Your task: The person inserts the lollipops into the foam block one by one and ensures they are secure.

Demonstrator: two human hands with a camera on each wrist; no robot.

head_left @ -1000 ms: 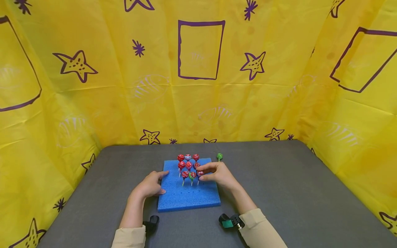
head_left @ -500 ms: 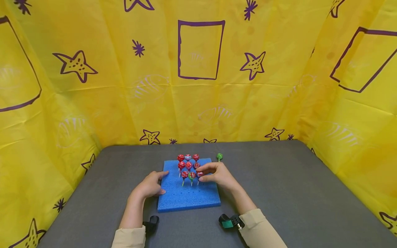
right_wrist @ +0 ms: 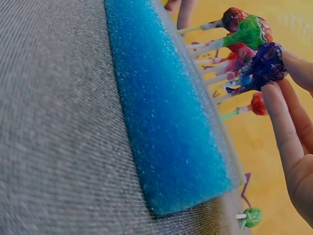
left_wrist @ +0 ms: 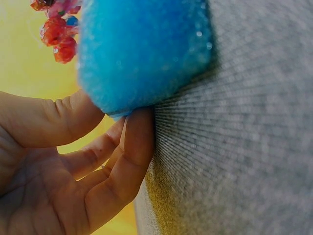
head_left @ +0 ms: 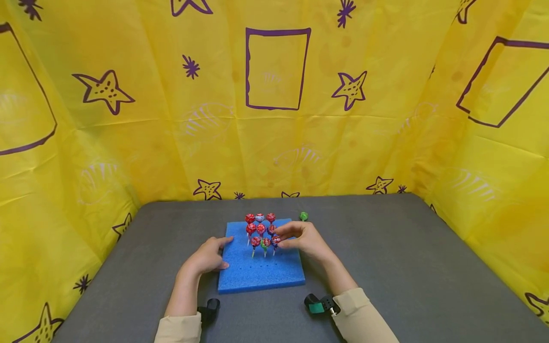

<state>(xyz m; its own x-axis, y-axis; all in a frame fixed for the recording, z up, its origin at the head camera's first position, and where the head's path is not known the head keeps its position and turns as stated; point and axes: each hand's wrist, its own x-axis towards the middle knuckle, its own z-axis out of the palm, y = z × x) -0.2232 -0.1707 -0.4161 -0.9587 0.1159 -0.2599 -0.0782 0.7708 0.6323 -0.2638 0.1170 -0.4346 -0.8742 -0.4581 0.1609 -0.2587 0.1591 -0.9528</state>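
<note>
Several wrapped lollipops stand in rows in a blue foam board (head_left: pixel 240 281). At the board's left edge, my left hand (head_left: pixel 207 256) grips the side, its thumb (left_wrist: pixel 68 117) at the upper edge and other fingers low against the side. My right hand (head_left: pixel 306 240) is at the front row's right end. Its thumb and fingers lie loosely about a purple-wrapped lollipop (right_wrist: pixel 269 63), close against its wrapper; whether they touch cannot be told. Left of that one stands a green-and-red lollipop (head_left: pixel 265 243), then a red lollipop (head_left: pixel 255 241).
Beyond the board's back right corner, a green lollipop (head_left: pixel 303 216) is on the grey table (head_left: pixel 407 267). Small holes dot the foam in front of the lollipops. A yellow patterned curtain (head_left: pixel 274 152) encloses the table's back and sides.
My right hand's fingers have loosened and shifted slightly right and back from the purple-wrapped lollipop, which stays upright in the foam. My left hand and the board have not moved.
</note>
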